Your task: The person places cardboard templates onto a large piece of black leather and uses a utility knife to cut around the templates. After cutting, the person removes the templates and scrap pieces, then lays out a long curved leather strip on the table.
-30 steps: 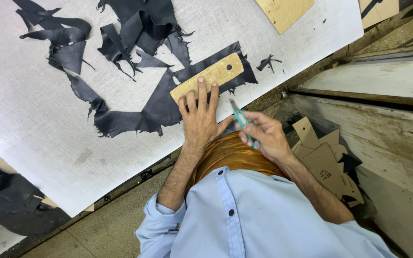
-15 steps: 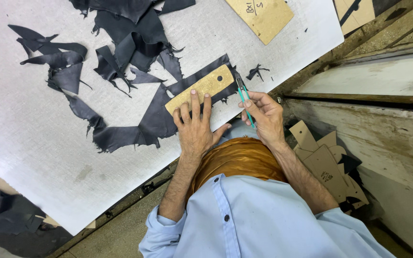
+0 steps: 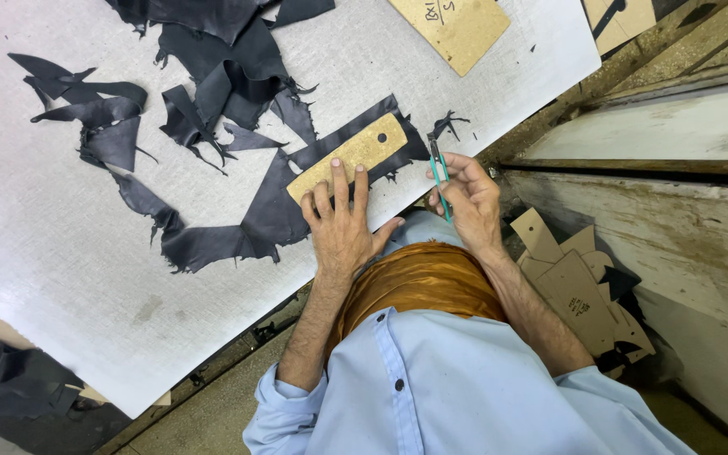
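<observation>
Cardboard template (image 3: 349, 156) lies on black leather (image 3: 275, 211) on the white cutting board (image 3: 61, 253).
Left hand (image 3: 343, 227) presses flat, fingers spread, on the template; right hand (image 3: 469, 198) pinches a green-handled knife (image 3: 440, 177) at the board's edge.

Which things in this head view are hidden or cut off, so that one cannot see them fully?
- Black leather: hidden in part under the tan template.
- Template: near end covered by the left hand.
- Green-handled knife: blade tip too small; handle hidden in the right hand.
- Second board: cut by the top edge.
</observation>
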Demonstrator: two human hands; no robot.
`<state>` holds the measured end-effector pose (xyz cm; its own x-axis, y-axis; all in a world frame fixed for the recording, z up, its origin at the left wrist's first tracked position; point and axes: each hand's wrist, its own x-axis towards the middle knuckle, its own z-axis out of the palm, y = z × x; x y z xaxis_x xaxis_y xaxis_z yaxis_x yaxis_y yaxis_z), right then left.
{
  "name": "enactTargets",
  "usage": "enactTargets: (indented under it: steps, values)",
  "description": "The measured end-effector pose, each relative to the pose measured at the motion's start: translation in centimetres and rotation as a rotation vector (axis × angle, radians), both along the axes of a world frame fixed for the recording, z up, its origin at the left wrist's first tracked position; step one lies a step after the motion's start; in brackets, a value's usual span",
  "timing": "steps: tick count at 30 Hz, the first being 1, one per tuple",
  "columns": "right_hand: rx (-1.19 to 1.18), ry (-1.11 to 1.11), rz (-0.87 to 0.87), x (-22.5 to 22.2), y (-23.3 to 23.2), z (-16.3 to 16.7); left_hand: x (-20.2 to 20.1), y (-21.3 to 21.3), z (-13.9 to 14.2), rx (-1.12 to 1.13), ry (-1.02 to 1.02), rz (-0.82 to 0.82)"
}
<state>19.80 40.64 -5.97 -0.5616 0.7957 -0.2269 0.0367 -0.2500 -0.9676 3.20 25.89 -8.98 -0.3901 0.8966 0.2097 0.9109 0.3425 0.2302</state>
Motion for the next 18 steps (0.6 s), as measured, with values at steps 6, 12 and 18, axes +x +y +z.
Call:
enactTargets:
  steps: [6,12,18]
  values:
    - [0.571,-0.388,0.086,-1.9,2.3,-0.3,-0.1,1.4,1.8,-0.031,-0.022,0.004]
    - [1.096,-0.551,0.107,-5.3,3.6,-0.4,-0.3,4.8,4.0,-0.216,0.065,0.009]
    - [1.297,-0.688,0.228,-6.9,3.2,0.1,-0.9,6.1,4.6,-0.353,0.06,0.011]
